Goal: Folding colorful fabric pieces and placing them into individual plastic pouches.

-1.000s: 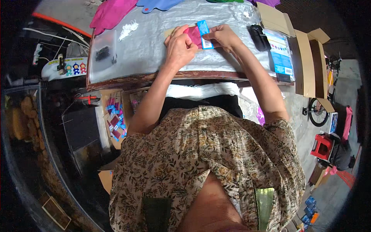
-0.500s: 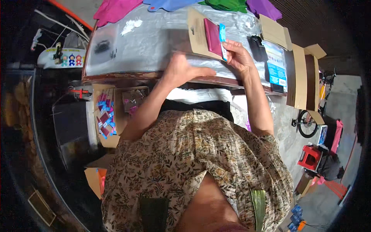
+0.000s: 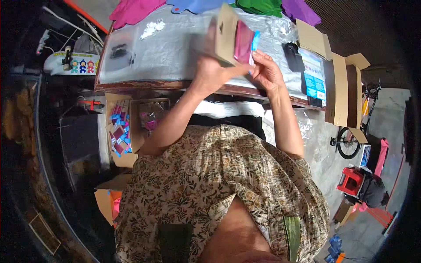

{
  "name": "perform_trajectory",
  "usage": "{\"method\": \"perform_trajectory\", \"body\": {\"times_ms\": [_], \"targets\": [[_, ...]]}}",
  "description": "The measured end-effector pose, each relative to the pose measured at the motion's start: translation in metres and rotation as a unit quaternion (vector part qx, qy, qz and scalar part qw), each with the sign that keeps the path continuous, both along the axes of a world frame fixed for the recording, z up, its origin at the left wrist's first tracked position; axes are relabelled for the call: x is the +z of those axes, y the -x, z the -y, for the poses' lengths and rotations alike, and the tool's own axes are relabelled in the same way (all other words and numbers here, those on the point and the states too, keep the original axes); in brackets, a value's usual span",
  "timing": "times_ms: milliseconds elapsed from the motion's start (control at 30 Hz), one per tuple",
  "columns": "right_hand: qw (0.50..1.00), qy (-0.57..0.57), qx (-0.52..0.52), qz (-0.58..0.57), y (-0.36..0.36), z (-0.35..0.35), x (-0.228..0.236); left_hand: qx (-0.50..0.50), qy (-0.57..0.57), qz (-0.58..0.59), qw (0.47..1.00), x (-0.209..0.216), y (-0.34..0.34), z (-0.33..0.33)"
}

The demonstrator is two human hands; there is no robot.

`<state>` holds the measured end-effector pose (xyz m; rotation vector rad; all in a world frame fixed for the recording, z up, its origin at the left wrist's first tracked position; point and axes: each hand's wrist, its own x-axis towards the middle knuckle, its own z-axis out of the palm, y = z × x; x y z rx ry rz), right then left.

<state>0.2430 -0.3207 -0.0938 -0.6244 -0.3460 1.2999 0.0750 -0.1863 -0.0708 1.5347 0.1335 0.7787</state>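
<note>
My left hand point(image 3: 210, 73) grips a small brown cardboard box point(image 3: 226, 38) from its left and near side, raised over the table. Its thumb reaches across to the right under the box; the other fingers are partly hidden and blurred. A flat magenta packet point(image 3: 244, 40) with a blue label strip point(image 3: 255, 40) stands against the right side of the box. Whether its edge is inside the box I cannot tell. The fingers of my right hand point(image 3: 268, 70) are pinched at the packet's lower right corner.
Plastic sheeting covers the table point(image 3: 162, 52). Pink point(image 3: 133, 13), blue, green and purple cloths lie along its far edge. At the right are a black object point(image 3: 293, 57), a blue-and-white package point(image 3: 315, 79) and open cartons point(image 3: 335, 87). Below left, a carton point(image 3: 118, 98) holds several magenta packets.
The box has turned and tilted, showing more of its side. My left thumb has moved right, close to my right hand. The magenta packet has shifted slightly with the box.
</note>
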Motion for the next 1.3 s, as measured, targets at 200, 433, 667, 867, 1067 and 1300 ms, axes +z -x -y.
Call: {"method": "perform_trajectory", "body": {"times_ms": [200, 433, 667, 867, 1067, 1300], "targets": [[0.971, 0.134, -0.157, 0.125, 0.035, -0.01, 0.024, 0.003, 0.372, 0.018, 0.928, -0.034, -0.003, 0.008], [0.925, 0.134, -0.284, 0.213, 0.06, -0.025, 0.021, 0.003, 0.437, 0.093, 0.894, -0.023, -0.013, 0.021], [0.899, 0.128, -0.321, 0.268, 0.057, -0.03, 0.031, -0.002, 0.357, 0.072, 0.931, -0.023, -0.016, 0.025], [0.816, 0.11, -0.336, 0.458, 0.041, -0.023, 0.061, -0.014, 0.382, 0.05, 0.923, -0.012, -0.002, 0.023], [0.889, 0.071, -0.224, 0.394, 0.029, -0.012, 0.053, -0.018, 0.374, 0.03, 0.927, -0.012, 0.006, 0.015], [0.942, 0.06, -0.205, 0.26, 0.028, -0.009, 0.039, 0.002, 0.3, 0.02, 0.954, -0.022, 0.007, 0.01]]}}
